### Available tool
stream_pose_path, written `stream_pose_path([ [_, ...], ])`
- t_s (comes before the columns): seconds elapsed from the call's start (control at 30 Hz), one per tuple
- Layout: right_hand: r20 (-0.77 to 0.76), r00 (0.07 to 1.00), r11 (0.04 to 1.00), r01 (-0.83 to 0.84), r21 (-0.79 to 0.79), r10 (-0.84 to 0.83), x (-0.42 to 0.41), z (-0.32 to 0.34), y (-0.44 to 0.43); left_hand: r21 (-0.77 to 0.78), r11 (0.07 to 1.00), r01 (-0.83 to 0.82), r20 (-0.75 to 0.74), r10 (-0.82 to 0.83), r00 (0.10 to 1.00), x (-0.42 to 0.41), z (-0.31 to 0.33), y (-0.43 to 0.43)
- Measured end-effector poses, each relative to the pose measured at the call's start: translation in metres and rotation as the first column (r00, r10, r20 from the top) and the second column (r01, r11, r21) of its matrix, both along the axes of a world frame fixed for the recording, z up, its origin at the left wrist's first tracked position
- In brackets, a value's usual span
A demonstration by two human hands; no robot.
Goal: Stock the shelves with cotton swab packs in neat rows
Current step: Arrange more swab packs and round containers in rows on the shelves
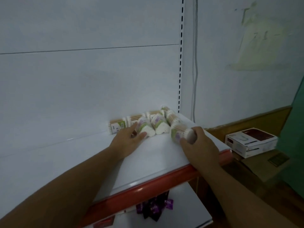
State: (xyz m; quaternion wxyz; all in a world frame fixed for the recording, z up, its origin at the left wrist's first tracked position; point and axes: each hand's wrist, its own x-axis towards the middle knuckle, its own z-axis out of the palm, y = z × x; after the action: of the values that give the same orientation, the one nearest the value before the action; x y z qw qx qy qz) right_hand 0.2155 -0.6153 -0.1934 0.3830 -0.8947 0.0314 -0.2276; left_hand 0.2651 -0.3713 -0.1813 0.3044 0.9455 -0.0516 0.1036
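Sachets point(154, 209), dark and purple, lie heaped on the lower shelf point(181, 216) nearest me. Part of the heap is hidden behind the red edge point(148, 186) of the top shelf point(148, 160), and the print is too blurred to read. Both my forearms reach over that edge. My right hand point(200, 145) curls around the near end of a swab pack point(177, 133) at the shelf's right side. I cannot tell whether the pack rests on the shelf or is lifted just off it. My left hand point(128, 139) lies flat with fingers straight, the fingertips touching a second pack point(145, 127). A third pack point(160, 125) lies just beside that one, between my hands. Behind them a back row point(118, 126) of packs lies sideways against the back panel point(82, 88), partly hidden. Off to the right, a white box point(251, 142) sits on a carton point(263, 163).
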Motion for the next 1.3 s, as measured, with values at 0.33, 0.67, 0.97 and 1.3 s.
stream_pose_path([
  [0.33,-0.017,0.985,0.972,-0.166,0.164,0.171,-0.003,0.007,-0.011,-0.052,0.906,-0.420,-0.120,0.412,0.903,0.008,0.008,-0.042],
  [0.67,0.051,0.995,0.989,-0.093,0.113,0.087,0.000,0.001,-0.006,-0.746,0.658,-0.105,-0.070,0.080,0.994,-0.017,0.011,-0.034],
  [0.97,0.022,0.996,0.987,-0.090,0.132,0.088,-0.012,0.006,-0.007,-0.767,0.637,-0.078,-0.120,-0.022,0.993,-0.046,0.019,-0.015],
  [1.3,-0.127,0.991,0.995,-0.025,0.097,0.038,-0.036,0.049,0.059,-0.708,0.679,-0.193,-0.089,0.186,0.979,-0.209,0.062,0.161],
])
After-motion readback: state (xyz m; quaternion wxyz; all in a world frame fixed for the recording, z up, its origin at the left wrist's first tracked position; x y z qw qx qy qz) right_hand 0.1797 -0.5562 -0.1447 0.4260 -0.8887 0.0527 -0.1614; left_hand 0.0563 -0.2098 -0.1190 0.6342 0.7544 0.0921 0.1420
